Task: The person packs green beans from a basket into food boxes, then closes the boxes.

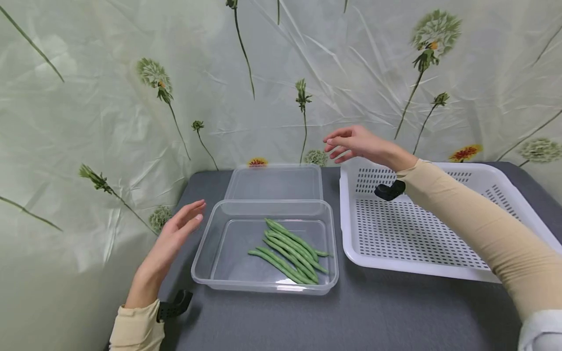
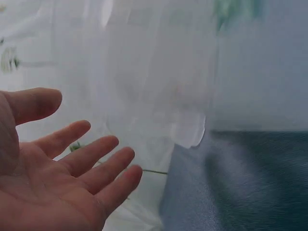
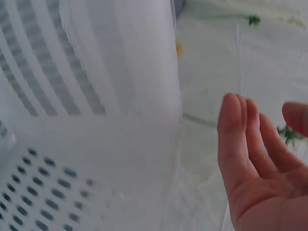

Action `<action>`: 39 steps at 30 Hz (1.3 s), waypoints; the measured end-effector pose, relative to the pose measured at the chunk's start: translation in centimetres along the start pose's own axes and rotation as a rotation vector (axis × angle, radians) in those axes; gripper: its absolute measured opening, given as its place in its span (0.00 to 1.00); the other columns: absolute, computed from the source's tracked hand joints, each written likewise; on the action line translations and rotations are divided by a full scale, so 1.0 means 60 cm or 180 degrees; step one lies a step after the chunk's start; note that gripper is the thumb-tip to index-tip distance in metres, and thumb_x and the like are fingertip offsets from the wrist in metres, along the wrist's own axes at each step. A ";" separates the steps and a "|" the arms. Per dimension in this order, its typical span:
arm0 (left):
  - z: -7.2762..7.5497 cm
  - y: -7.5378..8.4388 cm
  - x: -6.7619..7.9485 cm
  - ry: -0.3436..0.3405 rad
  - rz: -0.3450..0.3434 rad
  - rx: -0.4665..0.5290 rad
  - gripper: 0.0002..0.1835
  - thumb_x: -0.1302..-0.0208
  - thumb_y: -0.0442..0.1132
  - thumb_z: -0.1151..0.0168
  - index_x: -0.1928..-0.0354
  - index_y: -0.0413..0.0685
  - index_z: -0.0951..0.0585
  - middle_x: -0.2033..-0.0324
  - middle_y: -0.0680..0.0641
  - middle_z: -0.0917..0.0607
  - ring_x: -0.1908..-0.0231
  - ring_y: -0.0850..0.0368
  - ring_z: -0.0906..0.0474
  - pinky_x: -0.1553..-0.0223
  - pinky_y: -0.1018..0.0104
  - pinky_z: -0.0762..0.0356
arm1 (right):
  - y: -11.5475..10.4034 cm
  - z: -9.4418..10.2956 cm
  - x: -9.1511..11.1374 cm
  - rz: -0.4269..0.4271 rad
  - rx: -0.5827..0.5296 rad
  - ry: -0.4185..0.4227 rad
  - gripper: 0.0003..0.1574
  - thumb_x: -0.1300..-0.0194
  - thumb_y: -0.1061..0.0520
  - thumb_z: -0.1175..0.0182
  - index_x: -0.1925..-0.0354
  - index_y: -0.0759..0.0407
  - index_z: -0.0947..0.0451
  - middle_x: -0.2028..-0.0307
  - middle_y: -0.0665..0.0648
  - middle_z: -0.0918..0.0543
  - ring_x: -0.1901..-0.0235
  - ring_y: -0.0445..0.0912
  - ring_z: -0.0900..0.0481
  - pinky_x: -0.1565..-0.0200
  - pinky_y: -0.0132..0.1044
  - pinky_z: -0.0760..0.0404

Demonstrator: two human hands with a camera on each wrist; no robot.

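Several green beans (image 1: 291, 253) lie in a loose bunch in the right half of a clear plastic container (image 1: 228, 243). Just left of that container, my left hand (image 1: 175, 234) is raised with its fingers relaxed; the left wrist view shows the palm (image 2: 53, 187) with nothing in it. My right hand (image 1: 360, 144) hovers over the back left corner of a white perforated basket (image 1: 347, 224), fingers loosely bent. In the right wrist view the basket's wall (image 3: 130, 57) stands beside that hand (image 3: 264, 173), which holds nothing.
Behind the container lies a clear flat lid (image 1: 276, 181), against the back of the dark grey tabletop (image 1: 373, 312). A wrinkled sheet (image 1: 210, 44) printed with dandelions covers the wall behind and at the left. My right forearm (image 1: 474, 229) crosses above the basket.
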State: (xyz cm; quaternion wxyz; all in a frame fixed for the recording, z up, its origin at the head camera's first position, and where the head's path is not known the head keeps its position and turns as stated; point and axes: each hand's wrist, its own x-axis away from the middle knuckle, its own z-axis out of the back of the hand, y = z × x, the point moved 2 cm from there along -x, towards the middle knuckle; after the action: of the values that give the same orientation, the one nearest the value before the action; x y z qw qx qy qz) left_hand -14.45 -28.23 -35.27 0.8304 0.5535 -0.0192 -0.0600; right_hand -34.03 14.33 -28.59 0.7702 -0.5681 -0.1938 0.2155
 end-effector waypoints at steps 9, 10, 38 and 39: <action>0.042 -0.055 -0.095 -0.0501 0.0452 0.1036 0.31 0.20 0.48 0.59 0.25 0.39 0.48 0.27 0.34 0.45 0.28 0.38 0.50 0.30 0.50 0.46 | 0.017 0.006 -0.057 -0.0448 0.0155 -0.0424 0.30 0.22 0.54 0.52 0.31 0.71 0.38 0.40 0.72 0.28 0.46 0.58 0.22 0.43 0.53 0.24; 0.042 -0.060 -0.106 -0.0565 0.0507 0.1083 0.31 0.20 0.48 0.60 0.25 0.38 0.50 0.27 0.32 0.48 0.27 0.37 0.52 0.30 0.49 0.47 | 0.021 0.005 -0.063 -0.0517 0.0141 -0.0505 0.30 0.21 0.54 0.53 0.30 0.71 0.40 0.38 0.73 0.30 0.44 0.59 0.23 0.41 0.54 0.25; 0.013 -0.114 -0.191 -0.0576 0.0775 0.1636 0.28 0.19 0.34 0.63 0.24 0.35 0.55 0.26 0.33 0.51 0.27 0.42 0.51 0.45 0.69 0.30 | 0.093 0.008 -0.132 -0.1780 -0.0566 -0.1326 0.36 0.18 0.53 0.72 0.24 0.70 0.69 0.27 0.78 0.57 0.31 0.71 0.46 0.35 0.55 0.34; 0.012 -0.116 -0.192 -0.0546 0.0779 0.1639 0.28 0.19 0.34 0.63 0.24 0.36 0.54 0.26 0.34 0.50 0.28 0.43 0.49 0.46 0.70 0.29 | 0.095 0.009 -0.131 -0.1788 -0.0638 -0.1323 0.36 0.18 0.53 0.73 0.24 0.70 0.69 0.27 0.78 0.58 0.31 0.71 0.47 0.35 0.55 0.34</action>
State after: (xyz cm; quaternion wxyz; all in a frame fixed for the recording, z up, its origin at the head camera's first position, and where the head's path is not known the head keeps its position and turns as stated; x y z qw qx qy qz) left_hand -26.49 -30.16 -41.00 0.6592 0.7324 -0.1705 0.0008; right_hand -41.51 11.89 -34.32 0.6841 -0.5094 -0.5149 0.0864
